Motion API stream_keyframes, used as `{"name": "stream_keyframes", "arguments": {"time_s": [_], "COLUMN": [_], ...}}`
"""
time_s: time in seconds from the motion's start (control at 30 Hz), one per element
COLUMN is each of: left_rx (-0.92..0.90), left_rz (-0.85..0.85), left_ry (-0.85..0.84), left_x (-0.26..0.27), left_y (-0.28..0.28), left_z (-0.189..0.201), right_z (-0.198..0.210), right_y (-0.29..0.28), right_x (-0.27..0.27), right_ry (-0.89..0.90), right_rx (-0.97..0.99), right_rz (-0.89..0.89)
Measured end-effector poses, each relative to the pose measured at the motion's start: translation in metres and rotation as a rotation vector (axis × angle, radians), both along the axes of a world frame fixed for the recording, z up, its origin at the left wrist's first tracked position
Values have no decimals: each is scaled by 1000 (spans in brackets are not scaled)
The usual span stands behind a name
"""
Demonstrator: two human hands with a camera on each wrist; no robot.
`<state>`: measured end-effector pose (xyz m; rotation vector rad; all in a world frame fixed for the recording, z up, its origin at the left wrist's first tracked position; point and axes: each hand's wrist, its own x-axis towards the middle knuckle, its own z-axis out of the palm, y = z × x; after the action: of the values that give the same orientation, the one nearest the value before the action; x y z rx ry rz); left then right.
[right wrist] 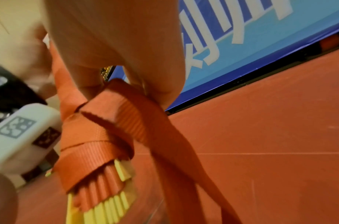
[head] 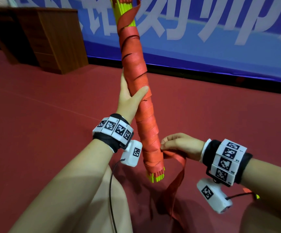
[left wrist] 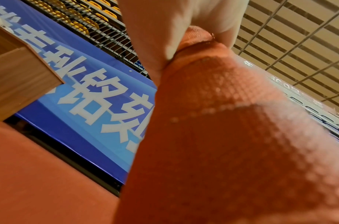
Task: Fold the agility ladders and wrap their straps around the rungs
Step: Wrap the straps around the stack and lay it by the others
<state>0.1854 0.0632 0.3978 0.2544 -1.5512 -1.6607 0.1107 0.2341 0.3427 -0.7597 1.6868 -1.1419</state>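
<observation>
A: Where is the bundle (head: 137,78)?

B: Held up off the red floor (head: 35,101), tilted, top end leaning away and out of the head view's upper edge. Yellow and red rungs (head: 155,175) stacked together, ends poking out at the bottom. Orange strap (head: 176,180) wound in a spiral along nearly the whole length.

A: And the left hand (head: 129,96)?

B: Wrapped round the bundle's middle, thumb laid across the front of the winding, fingers behind. Firm grip on the wrapped part. Left wrist view filled by blurred orange webbing, with the hand (left wrist: 165,37) closing on it higher up.

A: The right hand (head: 181,145)?

B: Low, just beside the bundle's bottom end. Fingers curled, pinching the strap where it leaves the last turn. Seen in the right wrist view too: hand (right wrist: 116,45) clamped on a folded bit of strap (right wrist: 126,121) right above the rung ends (right wrist: 111,197).

A: Loose strap?

B: Hanging from the right hand in a long tail down to the floor. Another loose loop near the bundle's top.

A: Surroundings?

B: Blue banner (head: 203,39) with large white characters along the far wall. Wooden cabinet (head: 48,39) at upper left, on the floor. Marker bands and small white cameras on both wrists.
</observation>
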Motion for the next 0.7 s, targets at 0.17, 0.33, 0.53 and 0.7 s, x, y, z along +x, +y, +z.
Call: {"name": "stream_keyframes", "arguments": {"time_s": [0.17,0.33,0.53,0.7], "left_rx": [-151,-200,-226,-304], "left_rz": [26,92,170,200], "left_ry": [-9,0,7,-1], "left_x": [2,-1,-2,-3], "left_y": [9,7,12,1], "left_z": [3,1,1,-3], "right_z": [-9,-9,-6,-10], "right_y": [1,3,3,10], "right_x": [6,-2,-4,-13], "right_ry": [309,783,998,795], "right_rx": [15,30,207,307], "right_rz": [-26,-6,86,157]}}
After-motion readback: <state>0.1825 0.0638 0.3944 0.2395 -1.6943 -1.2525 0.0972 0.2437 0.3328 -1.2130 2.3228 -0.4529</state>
